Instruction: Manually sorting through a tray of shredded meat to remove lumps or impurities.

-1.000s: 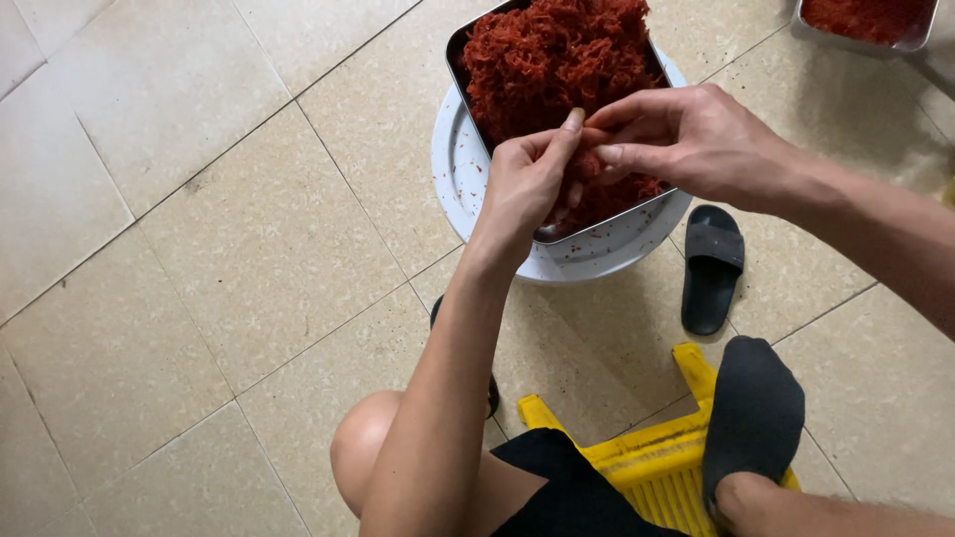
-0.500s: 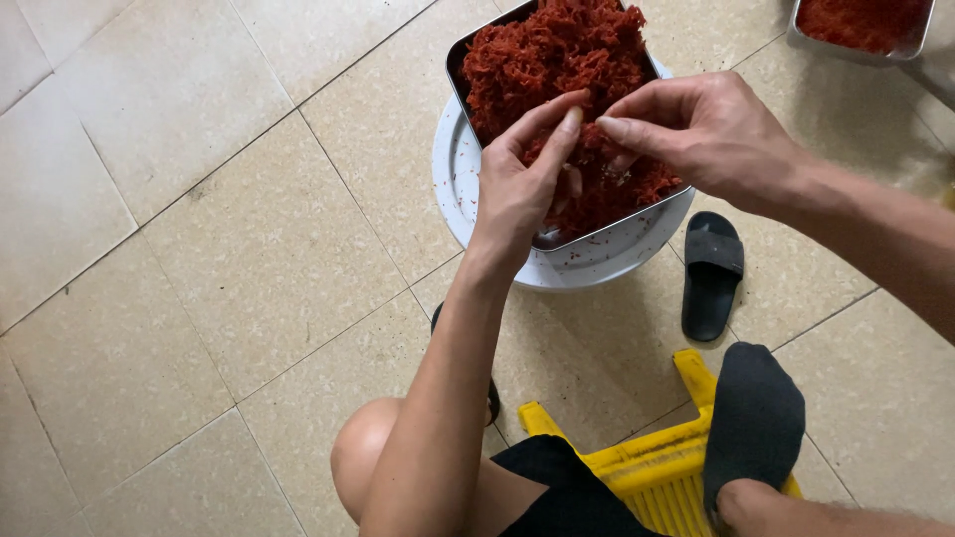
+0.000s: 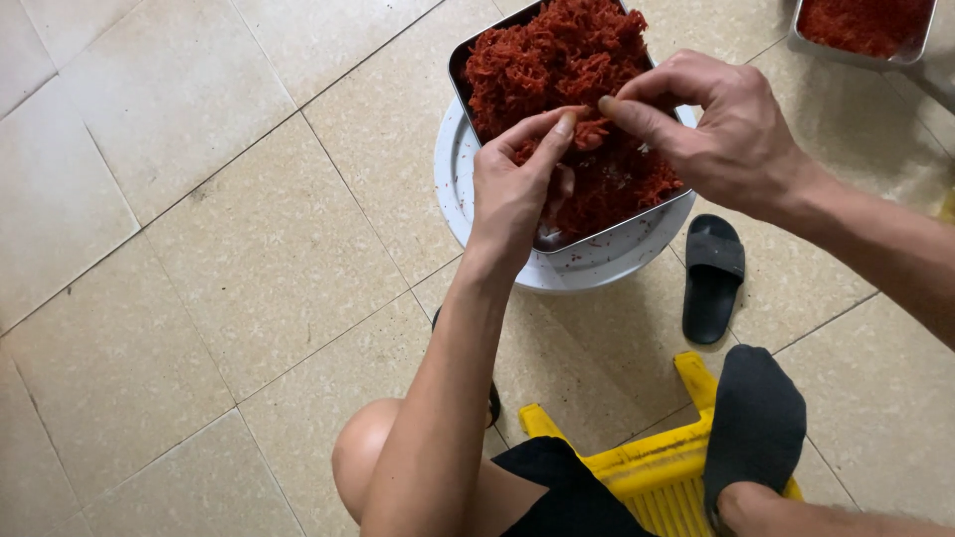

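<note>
Both hands over the tray [image 3: 460,75] on a white basin [image 3: 453,184], far centre. Left hand [image 3: 517,184] and right hand [image 3: 716,124] pinch red shreds [image 3: 557,60]; tray still heaped, most left.

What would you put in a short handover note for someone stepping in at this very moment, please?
Left hand: over the near part of the metal tray, fingers pinched at a tuft of the red shredded material.
Right hand: opposite it, thumb and fingers pinching the same tuft, fingertips nearly meeting the left's.
The tray is heaped with the red shreds and sits on a white round basin on the tiled floor.
A second tray of red shreds lies at the top right.
Done: cannot tell how much is sorted. Left: the heap in the tray is large.
Nearby: black slipper, yellow stool.
</note>
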